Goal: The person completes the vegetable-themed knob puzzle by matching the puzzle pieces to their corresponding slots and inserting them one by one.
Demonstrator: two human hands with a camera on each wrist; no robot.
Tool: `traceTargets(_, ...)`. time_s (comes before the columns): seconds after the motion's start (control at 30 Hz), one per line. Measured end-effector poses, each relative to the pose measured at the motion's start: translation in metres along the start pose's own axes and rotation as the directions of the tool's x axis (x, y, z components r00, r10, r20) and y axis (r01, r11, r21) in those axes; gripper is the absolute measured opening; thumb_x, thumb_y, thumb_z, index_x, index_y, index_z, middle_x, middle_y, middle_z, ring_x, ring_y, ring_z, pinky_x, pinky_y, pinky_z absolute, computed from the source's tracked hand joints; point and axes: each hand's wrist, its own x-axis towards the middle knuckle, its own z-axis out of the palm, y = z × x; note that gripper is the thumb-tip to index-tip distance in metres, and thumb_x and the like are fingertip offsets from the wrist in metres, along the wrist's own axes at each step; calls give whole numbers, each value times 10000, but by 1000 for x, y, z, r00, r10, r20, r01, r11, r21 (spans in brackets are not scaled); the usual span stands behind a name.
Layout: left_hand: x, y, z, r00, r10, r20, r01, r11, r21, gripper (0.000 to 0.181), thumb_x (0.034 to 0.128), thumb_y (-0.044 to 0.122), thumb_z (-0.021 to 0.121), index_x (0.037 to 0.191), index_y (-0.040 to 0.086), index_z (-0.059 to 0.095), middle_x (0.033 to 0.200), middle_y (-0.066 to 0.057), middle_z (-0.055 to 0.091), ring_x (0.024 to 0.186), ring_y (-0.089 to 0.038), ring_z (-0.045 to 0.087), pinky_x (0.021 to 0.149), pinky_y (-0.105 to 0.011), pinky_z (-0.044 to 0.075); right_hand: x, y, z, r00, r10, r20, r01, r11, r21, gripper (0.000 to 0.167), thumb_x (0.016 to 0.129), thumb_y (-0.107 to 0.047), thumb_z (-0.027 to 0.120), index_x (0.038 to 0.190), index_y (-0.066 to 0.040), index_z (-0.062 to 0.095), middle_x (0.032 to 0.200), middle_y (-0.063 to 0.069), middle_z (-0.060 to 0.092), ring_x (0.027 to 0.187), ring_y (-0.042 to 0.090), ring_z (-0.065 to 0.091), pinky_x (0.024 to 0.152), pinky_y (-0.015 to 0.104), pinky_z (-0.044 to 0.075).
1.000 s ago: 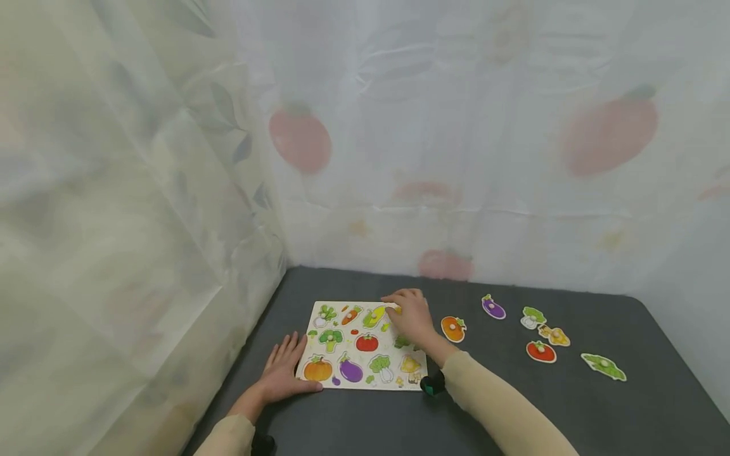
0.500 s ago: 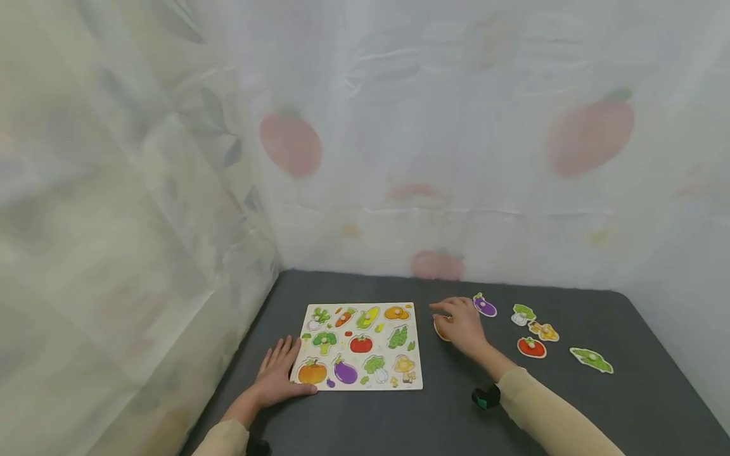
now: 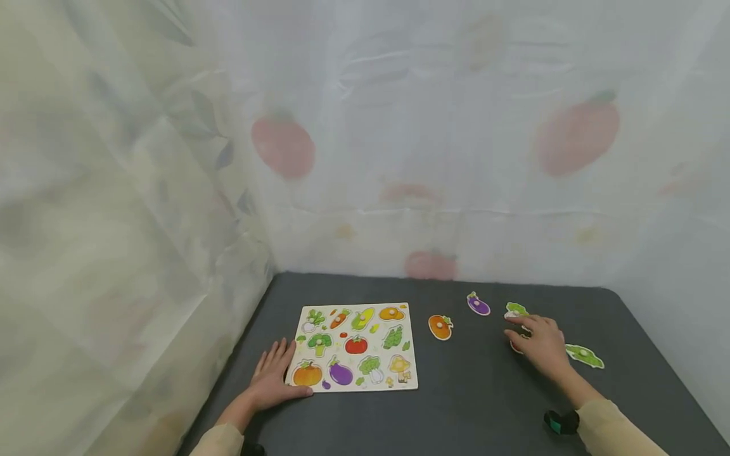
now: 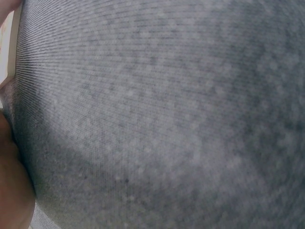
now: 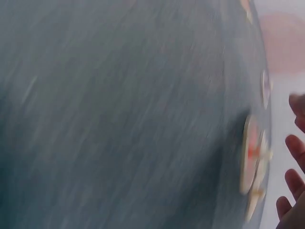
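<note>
My left hand (image 3: 270, 382) rests on the lower left corner of a white vegetable puzzle board (image 3: 376, 352), its fingers along the left edge and thumb at the front edge. In the left wrist view only a bit of the hand and the board's edge (image 4: 10, 57) show. My right hand (image 3: 538, 345) hovers over loose knobbed puzzle pieces at the right, fingers apart and holding nothing. It mostly covers a tomato piece (image 5: 249, 155), seen edge-on in the right wrist view, and hides the mushroom piece. Just past the fingertips lies a bok choy piece (image 3: 516, 308); beside the hand, a pea pod piece (image 3: 584, 356).
Between board and right hand lie an orange pumpkin piece (image 3: 439, 327) and, farther back, an eggplant piece (image 3: 478, 304). The dark grey table (image 3: 456, 405) meets hanging printed curtains at the back (image 3: 353, 247) and left (image 3: 142, 285).
My right hand has moved right from the board's upper right corner, past the pumpkin piece, to the loose pieces at the right. The left hand stays on the board. The head view has shifted slightly.
</note>
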Motion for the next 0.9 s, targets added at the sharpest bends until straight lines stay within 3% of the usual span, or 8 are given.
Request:
traceTargets(0.2,0,-1,0,1000,3,-2,-3,1000,20,1280,747,720,763,1642,42,150,1681,-255,77,1538,-467,-1,1188,-654,-28,-15,22,-10,999,38,33,-38,999,-18,450,912,-394,780,1212,-60,747,1221,255,631,1161,523,438,879,718,292)
traceTargets(0.47,2,-2,3,1000,6,4,-6,1000,17,1274,751,720,758,1645,52,145,1684,-247,72,1541,-458,-7,1189,-649,-36,-20,35,-15,994,73,83,-70,997,-44,467,899,-451,783,1178,-76,773,1196,253,619,1124,516,431,852,725,301)
traceTargets(0.9,4,-6,3,1000,14,-7,-14,1000,10,1278,749,718,763,1646,56,139,1685,-242,71,1540,-461,-6,1184,-657,-44,-19,40,-14,998,56,41,-54,997,-50,256,904,-344,796,1025,-118,807,1167,258,628,1088,514,453,820,706,308)
